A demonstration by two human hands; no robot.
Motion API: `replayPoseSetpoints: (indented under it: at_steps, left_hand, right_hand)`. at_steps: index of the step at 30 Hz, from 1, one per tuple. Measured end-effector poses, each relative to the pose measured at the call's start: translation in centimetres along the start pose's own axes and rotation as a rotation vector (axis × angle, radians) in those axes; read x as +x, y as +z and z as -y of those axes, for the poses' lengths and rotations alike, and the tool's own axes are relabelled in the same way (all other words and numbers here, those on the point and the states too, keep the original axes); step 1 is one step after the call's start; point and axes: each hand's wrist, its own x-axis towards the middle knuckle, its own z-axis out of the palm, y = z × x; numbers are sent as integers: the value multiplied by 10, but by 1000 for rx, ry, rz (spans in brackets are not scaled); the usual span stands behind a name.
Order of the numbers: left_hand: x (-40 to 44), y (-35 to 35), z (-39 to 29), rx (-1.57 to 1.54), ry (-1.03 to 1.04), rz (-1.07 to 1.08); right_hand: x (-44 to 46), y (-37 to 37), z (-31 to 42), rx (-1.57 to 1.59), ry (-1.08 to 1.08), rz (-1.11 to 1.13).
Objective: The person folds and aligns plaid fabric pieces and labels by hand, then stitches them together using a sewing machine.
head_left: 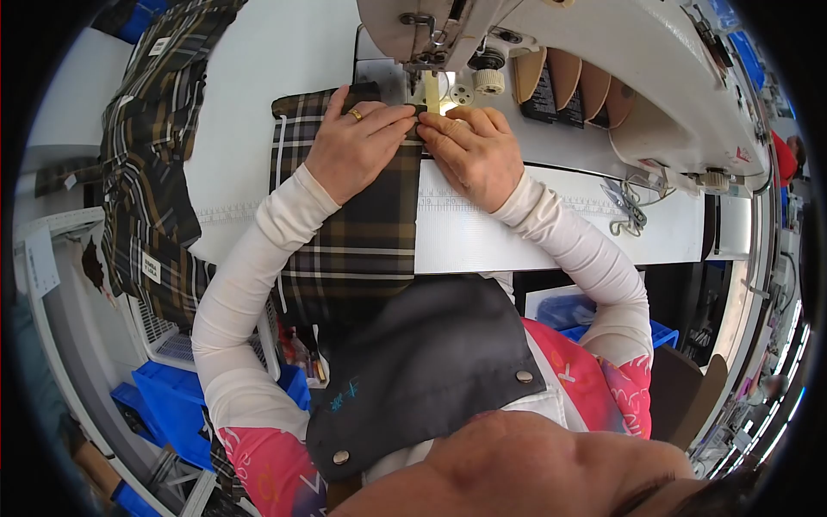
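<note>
Two-handed at upper centre | pinching cloth (pixel 370 226) by its top edge between nearly closed fingertips of left hand (pixel 355 153) and right hand (pixel 481 157) | already positioned beside machine (pixel 689 103) | impossible to tell how much stitched, how much left

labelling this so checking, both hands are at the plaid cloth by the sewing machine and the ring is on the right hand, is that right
Not quite: the head view shows the ring on the left hand, not the right hand. The rest holds.
</note>
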Motion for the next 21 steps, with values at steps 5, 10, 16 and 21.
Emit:
replayPoseSetpoints:
  at_steps: [5, 10, 16, 21]
  left_hand:
    - [6, 12, 16, 0, -28, -5]
    - [11, 14, 21, -12, -49, -11]
    - [15, 17, 27, -16, -66, -11]
    - [17, 17, 28, -38, -67, -38]
  right_hand:
    - [10, 6, -14, 3, -17, -8]
    - [13, 7, -20, 28, 5, 17]
    - [15, 17, -30, 96, 16, 0]
    - [17, 16, -34, 84, 13, 42]
